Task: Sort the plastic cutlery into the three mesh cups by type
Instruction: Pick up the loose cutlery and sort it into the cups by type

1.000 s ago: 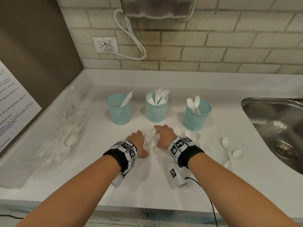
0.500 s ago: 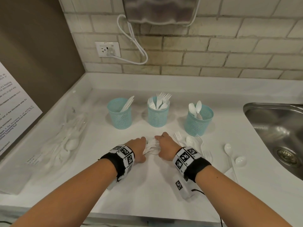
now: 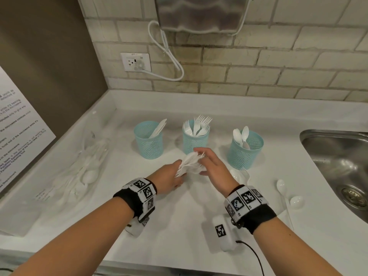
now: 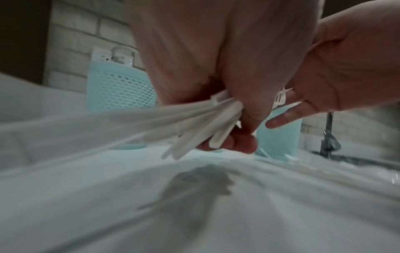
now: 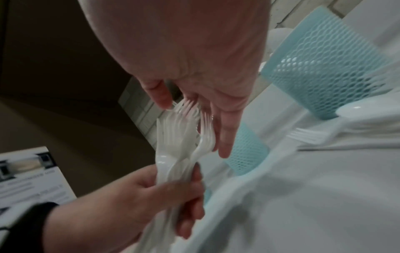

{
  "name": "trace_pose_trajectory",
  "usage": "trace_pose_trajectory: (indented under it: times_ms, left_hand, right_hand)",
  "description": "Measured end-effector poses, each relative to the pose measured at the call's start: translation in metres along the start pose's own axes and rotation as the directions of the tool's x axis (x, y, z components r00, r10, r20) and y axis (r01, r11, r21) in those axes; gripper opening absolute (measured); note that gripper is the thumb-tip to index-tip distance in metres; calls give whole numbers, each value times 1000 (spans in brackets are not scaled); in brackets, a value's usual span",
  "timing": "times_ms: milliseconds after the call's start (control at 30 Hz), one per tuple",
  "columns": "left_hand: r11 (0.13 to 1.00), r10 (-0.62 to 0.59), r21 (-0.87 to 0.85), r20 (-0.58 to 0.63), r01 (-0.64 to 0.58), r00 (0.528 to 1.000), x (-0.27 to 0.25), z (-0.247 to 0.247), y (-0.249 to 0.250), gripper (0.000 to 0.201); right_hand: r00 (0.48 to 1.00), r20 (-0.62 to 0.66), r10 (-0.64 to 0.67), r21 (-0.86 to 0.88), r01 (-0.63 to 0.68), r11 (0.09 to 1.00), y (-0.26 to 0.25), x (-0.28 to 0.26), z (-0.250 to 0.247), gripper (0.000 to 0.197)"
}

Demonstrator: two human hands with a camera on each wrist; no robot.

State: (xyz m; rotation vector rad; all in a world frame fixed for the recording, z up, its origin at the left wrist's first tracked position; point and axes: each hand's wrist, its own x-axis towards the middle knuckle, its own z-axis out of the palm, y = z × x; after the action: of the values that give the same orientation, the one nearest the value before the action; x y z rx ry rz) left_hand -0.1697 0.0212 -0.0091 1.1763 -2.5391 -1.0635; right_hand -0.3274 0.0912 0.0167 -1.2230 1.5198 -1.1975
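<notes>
— While the left hand grips the bundle of forks by the handles, how does that bundle handle?

— Light, I judge, and thin, stiff plastic, smooth enough that the pieces slide on each other. The handles fan out below the curled fingers, so a tight hold at the necks seems best. It hangs above the tabletop, in front of the middle cup.

— And the right hand?

— Fingers straight, lying along the tines and steadying them; nothing is pinched.

— Counts, left to right?

— Three mesh cups along the back of the tabletop. The left cup holds knives, two or so, overlapped. The middle cup holds about five forks. The right cup holds three spoons.

— Loose pieces?

— Toward the tabletop's right edge near the sink, I count four loose spoons, some partly hidden. The bundle itself blurs; several forks, uncountable.
</notes>
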Motion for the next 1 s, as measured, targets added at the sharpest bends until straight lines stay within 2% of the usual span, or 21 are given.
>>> trace_pose_trajectory:
  times_ms: [100, 167, 233, 300, 367, 467, 567, 633, 667, 733, 867, 933, 1000]
  left_hand:
    - [969, 46, -237, -123, -74, 991, 2, 0, 16, 25]
    - [908, 60, -390, -238, -152, 970, 9, 2, 25, 27]
    - [846, 55, -488, -320, -214, 946, 14, 2, 34, 17]
    - [803, 29, -548, -360, -236, 933, 17, 2, 41, 19]
    - [766, -14, -603, -360, -221, 933, 18, 3, 46, 18]
    - [768, -99, -632, -277, -104, 956, 21, 8, 42, 16]
    - [822, -143, -569, -180, 15, 973, 22, 16, 34, 18]
    - [830, -162, -556, -151, 52, 975, 19, 17, 33, 22]
    - [822, -164, -567, -147, 53, 975, 18, 16, 34, 23]
    - [793, -144, -609, -147, 25, 979, 18, 14, 33, 19]
    - [793, -99, -607, -206, -47, 973, 23, 7, 35, 13]
    - [754, -103, -653, -226, -73, 969, 25, 2, 37, 1]
    - [735, -138, -675, -235, -59, 962, 26, -4, 38, 13]
  right_hand:
    - [982, -91, -165, 39, 169, 985, -22, 3, 4, 26]
    - [962, -93, -257, 21, 260, 965, -38, 7, 5, 24]
    - [954, -72, -291, 25, 293, 956, -52, 11, 6, 26]
    - [957, -49, -286, 41, 288, 957, -59, 16, 8, 31]
    - [962, -27, -271, 20, 271, 962, -60, 21, 9, 36]
    - [983, 48, -175, -8, 176, 984, -55, 22, 10, 41]
    - [986, 149, -78, -3, 79, 997, -47, 15, 12, 66]
    - [988, 143, -60, 58, 52, 997, -40, 12, 12, 83]
    - [991, 120, -62, 103, 49, 994, -39, 13, 11, 86]
    - [995, 78, -59, 150, 47, 988, -39, 14, 7, 75]
    - [996, -1, -90, 128, 89, 988, -48, 22, 0, 30]
    - [990, -65, -129, 108, 135, 985, -52, 28, -1, 19]
    - [981, -124, -147, 126, 163, 979, -52, 35, -1, 13]
